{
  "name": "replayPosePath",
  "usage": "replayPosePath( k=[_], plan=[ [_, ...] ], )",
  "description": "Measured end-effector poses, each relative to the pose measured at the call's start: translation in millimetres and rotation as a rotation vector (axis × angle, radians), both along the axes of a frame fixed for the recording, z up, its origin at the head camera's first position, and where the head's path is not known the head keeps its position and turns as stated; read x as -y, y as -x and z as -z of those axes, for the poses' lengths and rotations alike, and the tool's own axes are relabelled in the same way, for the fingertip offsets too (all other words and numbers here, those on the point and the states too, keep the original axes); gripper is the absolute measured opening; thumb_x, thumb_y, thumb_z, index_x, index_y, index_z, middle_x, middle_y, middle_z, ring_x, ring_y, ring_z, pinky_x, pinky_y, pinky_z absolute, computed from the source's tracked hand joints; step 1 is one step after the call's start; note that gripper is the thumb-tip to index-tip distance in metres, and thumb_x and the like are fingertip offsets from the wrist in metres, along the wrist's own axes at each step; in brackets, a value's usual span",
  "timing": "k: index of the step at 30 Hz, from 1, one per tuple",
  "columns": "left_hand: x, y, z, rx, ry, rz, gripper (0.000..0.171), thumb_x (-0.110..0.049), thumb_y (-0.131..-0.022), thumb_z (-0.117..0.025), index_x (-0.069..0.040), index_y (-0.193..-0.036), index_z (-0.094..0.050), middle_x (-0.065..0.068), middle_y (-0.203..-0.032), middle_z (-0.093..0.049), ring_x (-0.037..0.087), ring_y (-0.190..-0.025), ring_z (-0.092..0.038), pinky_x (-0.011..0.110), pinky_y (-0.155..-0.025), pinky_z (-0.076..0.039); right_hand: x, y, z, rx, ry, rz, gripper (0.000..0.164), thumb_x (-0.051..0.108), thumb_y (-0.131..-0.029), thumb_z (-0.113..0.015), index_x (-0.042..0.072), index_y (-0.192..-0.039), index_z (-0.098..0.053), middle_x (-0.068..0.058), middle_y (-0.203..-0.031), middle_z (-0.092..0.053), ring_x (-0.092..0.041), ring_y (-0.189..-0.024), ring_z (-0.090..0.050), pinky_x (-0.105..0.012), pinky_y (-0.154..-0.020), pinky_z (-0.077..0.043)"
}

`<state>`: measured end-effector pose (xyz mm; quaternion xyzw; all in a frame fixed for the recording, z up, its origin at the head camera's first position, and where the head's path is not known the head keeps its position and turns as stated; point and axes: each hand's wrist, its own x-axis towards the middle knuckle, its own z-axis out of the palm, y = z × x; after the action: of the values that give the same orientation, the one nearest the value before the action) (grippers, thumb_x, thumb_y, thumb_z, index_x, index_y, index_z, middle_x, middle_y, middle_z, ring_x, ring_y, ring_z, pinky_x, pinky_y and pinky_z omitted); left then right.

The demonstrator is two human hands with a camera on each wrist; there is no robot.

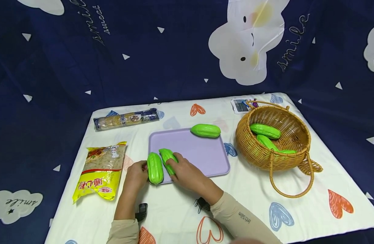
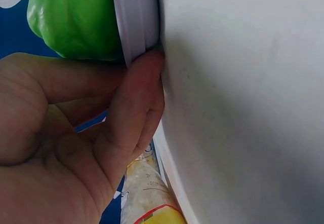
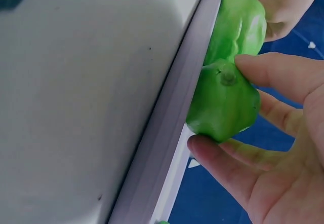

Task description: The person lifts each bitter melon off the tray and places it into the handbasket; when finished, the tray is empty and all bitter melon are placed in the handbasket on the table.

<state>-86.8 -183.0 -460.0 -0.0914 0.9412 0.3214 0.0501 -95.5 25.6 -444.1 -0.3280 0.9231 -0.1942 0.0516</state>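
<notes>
A pale purple tray (image 1: pixel 193 152) lies on the table with three green ridged gourds on it. Along its left side, my left hand (image 1: pixel 136 174) pinches the tray rim (image 2: pixel 135 21) low down, close beside the leftmost gourd (image 1: pixel 155 168). With thumb and fingers, my right hand (image 1: pixel 187 171) grips the second gourd (image 3: pixel 223 102) from its right side. That gourd is tilted and lies right next to the leftmost one (image 3: pixel 237 26). The third gourd (image 1: pixel 206 130) rests across the tray's far right corner.
A wicker basket (image 1: pixel 245 145) with several green gourds inside stands at the right, its handle hanging forward. A yellow pasta bag (image 1: pixel 100 173) lies at the left. Behind it is a long noodle packet (image 1: pixel 126 119). A small printed card (image 1: pixel 240 106) lies behind the basket.
</notes>
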Motion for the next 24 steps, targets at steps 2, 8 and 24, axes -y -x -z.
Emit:
replayPosePath(
  k=[2, 8, 24],
  plan=[
    [0, 0.1, 0.4, 0.002, 0.000, -0.001, 0.029, -0.003, -0.090, -0.054, 0.005, -0.115, -0.065, 0.014, -0.088, -0.064, 0.031, -0.084, -0.056, 0.044, -0.076, -0.045, -1, 0.0, 0.5, -0.006, 0.007, 0.000, 0.040, 0.022, -0.091, -0.066, 0.018, -0.129, -0.052, -0.022, -0.143, -0.041, -0.034, -0.109, -0.060, -0.040, -0.083, -0.053],
    [0, -0.3, 1.2, 0.016, -0.004, -0.004, 0.030, -0.003, -0.090, -0.054, 0.006, -0.117, -0.064, 0.015, -0.089, -0.064, 0.031, -0.085, -0.055, 0.044, -0.076, -0.046, -9, -2.2, -7.9, -0.042, 0.047, 0.029, 0.039, 0.020, -0.089, -0.067, 0.017, -0.126, -0.054, -0.021, -0.141, -0.043, -0.034, -0.111, -0.059, -0.043, -0.083, -0.053],
    [-1, -1.0, -2.6, 0.003, -0.002, -0.002, 0.028, -0.003, -0.090, -0.054, 0.006, -0.114, -0.065, 0.016, -0.092, -0.065, 0.031, -0.085, -0.055, 0.045, -0.077, -0.045, -88, 1.8, -64.3, -0.177, 0.250, 0.324, 0.042, 0.017, -0.084, -0.069, 0.018, -0.123, -0.057, -0.012, -0.147, -0.040, -0.034, -0.102, -0.061, -0.047, -0.073, -0.053]
  ],
)
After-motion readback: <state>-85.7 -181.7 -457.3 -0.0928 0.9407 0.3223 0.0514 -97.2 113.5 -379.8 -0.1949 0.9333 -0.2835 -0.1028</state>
